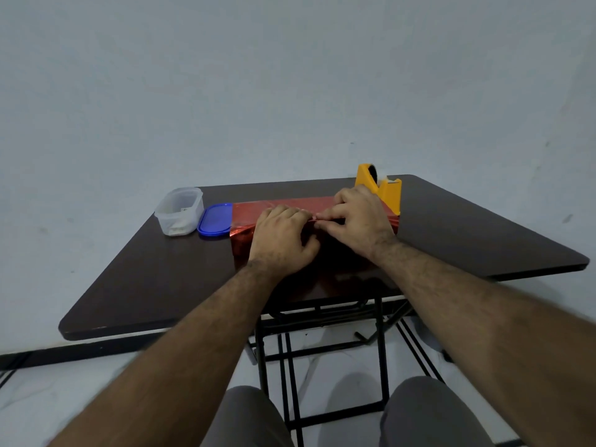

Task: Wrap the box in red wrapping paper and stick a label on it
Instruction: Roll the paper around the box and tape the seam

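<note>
Both hands rest on the box wrapped in red wrapping paper (251, 209) at the middle of the dark table (145, 279). Left hand (282, 235) lies on top, fingers curled over the paper's edge; right hand (358, 221) pinches that paper seam beside it. Behind stands a yellow tape dispenser (380, 187). To the left sit a blue lid (214, 220) and a clear plastic container (179, 210).
</note>
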A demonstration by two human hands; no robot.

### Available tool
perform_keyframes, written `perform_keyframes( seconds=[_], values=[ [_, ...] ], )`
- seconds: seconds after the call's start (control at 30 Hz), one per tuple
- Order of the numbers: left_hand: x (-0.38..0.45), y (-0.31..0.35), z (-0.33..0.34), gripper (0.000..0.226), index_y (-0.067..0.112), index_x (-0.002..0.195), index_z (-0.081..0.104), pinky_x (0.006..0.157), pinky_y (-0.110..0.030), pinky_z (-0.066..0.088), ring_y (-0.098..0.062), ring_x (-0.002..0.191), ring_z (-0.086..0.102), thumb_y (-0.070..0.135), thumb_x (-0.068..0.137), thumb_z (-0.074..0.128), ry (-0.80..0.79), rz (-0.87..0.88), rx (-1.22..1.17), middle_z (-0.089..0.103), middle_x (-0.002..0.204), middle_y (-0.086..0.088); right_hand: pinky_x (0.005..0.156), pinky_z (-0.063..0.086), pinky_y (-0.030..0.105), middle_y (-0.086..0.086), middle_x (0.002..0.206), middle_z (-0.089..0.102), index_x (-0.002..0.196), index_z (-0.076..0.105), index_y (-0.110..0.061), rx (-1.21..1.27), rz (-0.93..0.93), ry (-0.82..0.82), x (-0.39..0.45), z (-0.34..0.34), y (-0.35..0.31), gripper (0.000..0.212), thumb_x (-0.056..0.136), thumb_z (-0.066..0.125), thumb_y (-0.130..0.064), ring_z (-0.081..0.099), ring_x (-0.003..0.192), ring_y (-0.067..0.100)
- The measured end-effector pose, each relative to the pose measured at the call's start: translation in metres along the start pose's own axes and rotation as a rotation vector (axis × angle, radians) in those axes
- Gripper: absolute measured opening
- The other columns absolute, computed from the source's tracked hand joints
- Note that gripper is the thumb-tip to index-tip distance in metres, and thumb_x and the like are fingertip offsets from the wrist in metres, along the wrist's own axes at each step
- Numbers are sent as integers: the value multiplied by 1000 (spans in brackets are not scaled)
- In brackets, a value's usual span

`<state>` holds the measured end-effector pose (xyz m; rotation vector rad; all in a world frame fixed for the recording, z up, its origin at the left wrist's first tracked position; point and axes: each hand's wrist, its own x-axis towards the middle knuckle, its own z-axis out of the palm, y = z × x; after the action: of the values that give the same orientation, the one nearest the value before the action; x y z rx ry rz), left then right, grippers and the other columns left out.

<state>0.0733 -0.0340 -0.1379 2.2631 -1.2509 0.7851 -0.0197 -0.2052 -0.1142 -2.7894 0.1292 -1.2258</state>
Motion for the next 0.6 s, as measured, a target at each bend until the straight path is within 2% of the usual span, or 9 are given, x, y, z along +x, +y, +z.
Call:
perform_keyframes(
  seconds=[0.13,0.23,0.33,0.43,0.5,0.6],
  values=[
    [3,-1,0,50,17,133,70,111,-45,38,-25,124,61,42,89,67,-12,-5,12,73,127,-2,85,46,44,-13,87,55,104,84,-38,-13,-5,-21,-1,-2,5,28,83,82,-55,46,96,13],
    [3,-1,0,50,18,134,70,113,-45,36,-24,126,60,42,90,68,-17,-16,0,73,129,0,86,47,47,-13,87,55,101,85,-37,-40,-16,-27,1,-4,3,28,81,83,-55,52,96,19],
    [3,0,-1,51,19,135,69,114,-45,36,-22,126,59,44,90,67,-24,-30,-14,72,131,1,85,47,48,-7,89,62,94,86,-30,-157,-135,-6,3,-7,7,29,81,81,-56,57,94,25],
    [2,-1,-2,53,18,134,70,112,-46,38,-24,125,60,44,88,67,-18,-33,-34,73,129,0,86,45,46,-2,95,64,88,84,-22,-268,-240,-13,4,-11,7,42,82,70,-61,57,97,27],
    [1,-2,-2,55,17,133,71,110,-46,40,-25,123,62,47,86,65,-16,-33,-43,74,128,-1,88,46,46,-1,100,65,93,83,-20,-261,-257,-40,6,-11,7,47,80,66,-62,57,100,27],
    [-1,-4,-2,59,17,130,73,111,-46,40,-25,123,63,53,85,61,-2,-19,-28,75,129,0,90,49,49,-3,101,66,108,84,-28,-146,-231,-114,9,-10,13,41,83,70,-57,56,102,25]
  ],
)
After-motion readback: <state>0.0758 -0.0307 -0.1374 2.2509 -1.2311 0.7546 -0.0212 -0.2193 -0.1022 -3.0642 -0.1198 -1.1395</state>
